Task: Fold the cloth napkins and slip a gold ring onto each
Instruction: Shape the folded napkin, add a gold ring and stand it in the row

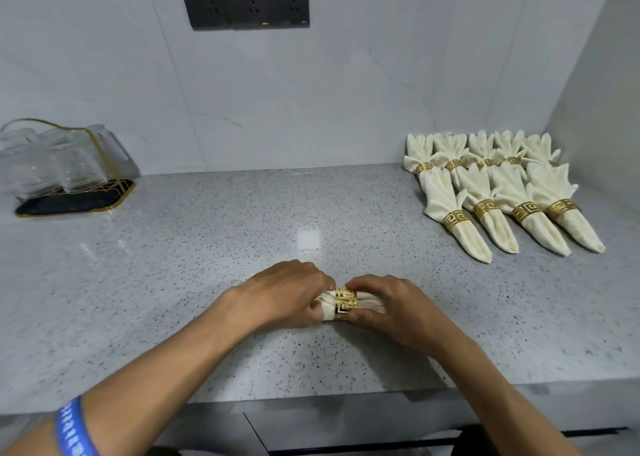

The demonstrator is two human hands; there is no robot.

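Working on another one at the front of the speckled counter (214,233), lying sideways right in front of me. My left hand (287,294) is curled around one end of the cream napkin (327,305), bunching the cloth tight, and my right hand (388,308) is pinching the gold ring (344,305) between thumb and fingertips, with the ring sitting roughly at the middle of the bundle. Can't really see the far end of the cloth under my right palm, so no idea how neat the fan part is. The finished batch (498,192) is parked in two rows at the back right, well away from my hands, so I'm not likely to knock it. Main worry, I think: if I loosen my left grip, the pleats puff out and the ring snags or sits crooked. Pushing too hard could drag the outer layer along and rumple the fold. Also this counter looks slick, so the whole bundle might just skate away when I shove.
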